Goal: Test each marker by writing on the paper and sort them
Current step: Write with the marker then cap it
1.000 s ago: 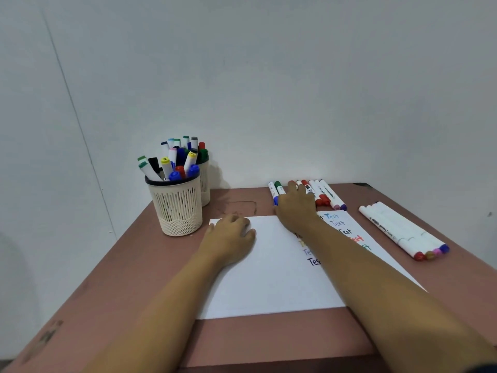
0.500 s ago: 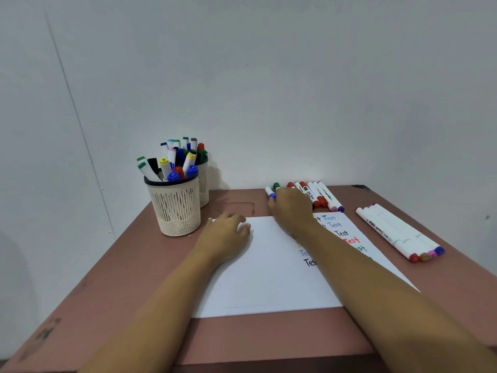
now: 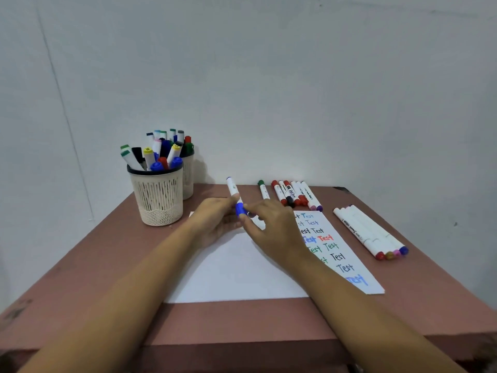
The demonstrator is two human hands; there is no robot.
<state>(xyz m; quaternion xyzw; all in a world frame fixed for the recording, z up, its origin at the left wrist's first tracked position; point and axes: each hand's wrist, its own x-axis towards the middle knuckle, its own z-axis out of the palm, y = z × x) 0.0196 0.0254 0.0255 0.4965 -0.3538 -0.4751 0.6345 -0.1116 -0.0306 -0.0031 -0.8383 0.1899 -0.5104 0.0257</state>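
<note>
Paper (image 3: 236, 278) lies flat on the reddish desk (image 3: 269, 324), a white sheet with the word "Test" written many times in several colours down its right part. Both my bare forearms reach forward over it, the left (image 3: 121, 300) from the near left corner, the right (image 3: 363, 305) from the near right, and they meet above the sheet's far edge.

At the far left of the desk stand two cream pen cups, the front one (image 3: 158, 200) touching or just before the rear one (image 3: 188, 179), both packed with upright markers.

My left grip (image 3: 212, 222) hangs over the far left part of the sheet, back turned to me, fingers curled round the barrel of a blue-capped marker (image 3: 233, 188). My right grip (image 3: 271, 227) is just beside it, palm down, most fingers loosely spread, while thumb and a fingertip pinch the marker's blue cap (image 3: 240, 209).

To the right of the paper lie four white markers (image 3: 368, 232) side by side, coloured ends toward me. Along the desk's far edge lies a tight row of markers (image 3: 291, 195), with a green-ended marker (image 3: 263, 191) a little apart on its left.

The blue-capped marker is off the desk, tilted, its white end up and away toward the wall, cap end down between my two grips.
</note>
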